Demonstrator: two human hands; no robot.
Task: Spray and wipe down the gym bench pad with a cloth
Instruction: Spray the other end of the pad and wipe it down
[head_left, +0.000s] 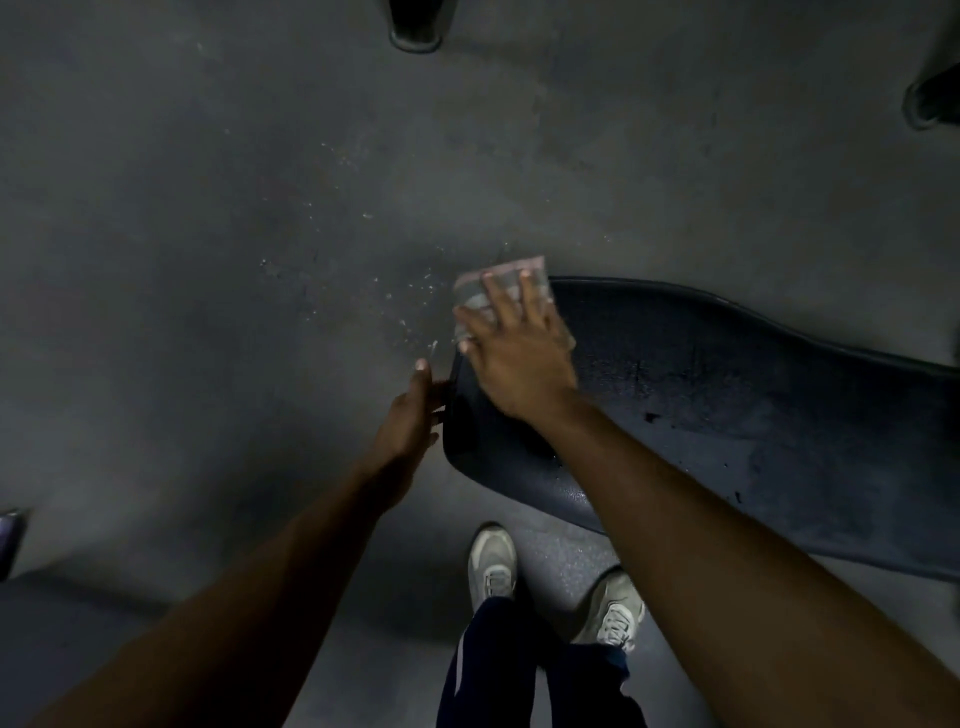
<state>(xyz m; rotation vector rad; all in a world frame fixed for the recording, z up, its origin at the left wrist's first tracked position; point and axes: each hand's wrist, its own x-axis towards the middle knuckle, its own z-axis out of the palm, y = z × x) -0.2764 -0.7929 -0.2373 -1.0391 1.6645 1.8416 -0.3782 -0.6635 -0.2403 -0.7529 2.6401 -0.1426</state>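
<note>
The dark gym bench pad (727, 405) runs from the middle of the head view to the right edge, with wet patches on its surface. My right hand (514, 358) lies flat with fingers spread on a pale pink-grey cloth (475, 291), pressing it onto the pad's far left corner. My left hand (410, 415) grips the pad's left end edge, thumb up and fingers curled around the side. No spray bottle is in view.
Grey speckled floor (260, 234) surrounds the bench. My two light sneakers (491, 566) stand just in front of the pad. A black equipment foot (415, 31) stands at the top, another (930, 104) at the top right, and a dark object (8, 540) at the left edge.
</note>
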